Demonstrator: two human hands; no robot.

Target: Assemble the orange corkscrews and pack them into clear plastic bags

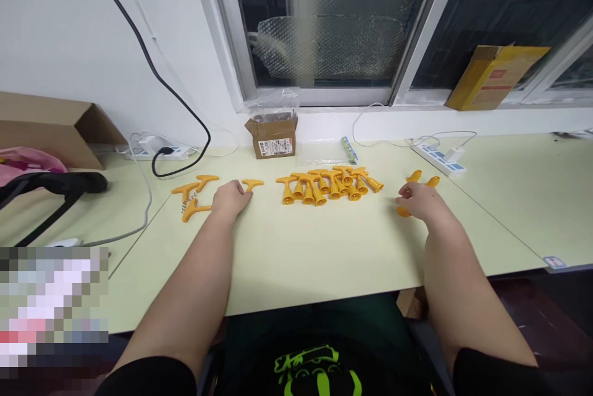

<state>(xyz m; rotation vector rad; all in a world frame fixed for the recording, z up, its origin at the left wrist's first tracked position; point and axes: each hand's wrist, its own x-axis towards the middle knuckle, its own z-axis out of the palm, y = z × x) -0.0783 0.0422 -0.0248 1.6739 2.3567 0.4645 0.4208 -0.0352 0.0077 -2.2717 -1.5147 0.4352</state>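
At the left end of the tabletop (343,254), smooth and pale, stiff brown cardboard forms an open box (46,121) against the wall. Nearer the front left corner, a glossy black frame (55,185) curves over the surface. To its right lie three handles (190,210), smooth yellow T-shapes, with coiled metal showing among them.

Beside these, my left hand (230,199) reaches from the front edge, forearm straight and bare, back of the hand up. My thumb and fingertips pinch the stem of another handle (252,183), its rounded crossbar lying toward the back edge.

By the back edge sits a small cardboard box (273,136) with creased flaps and a printed label; next to it, a thin clear plastic sheet (319,152) lies flat. In front of both, midway along the tabletop, crowd more T-shaped pieces (319,197), their stems ending in flared, hollow cones.

Further right, my right hand (422,200) slants inward, wrist bent, fingers curled among smooth yellow parts (433,181); I cannot tell whether they grip one. Beyond them, toward the back edge, lies a white plastic power strip (438,159).
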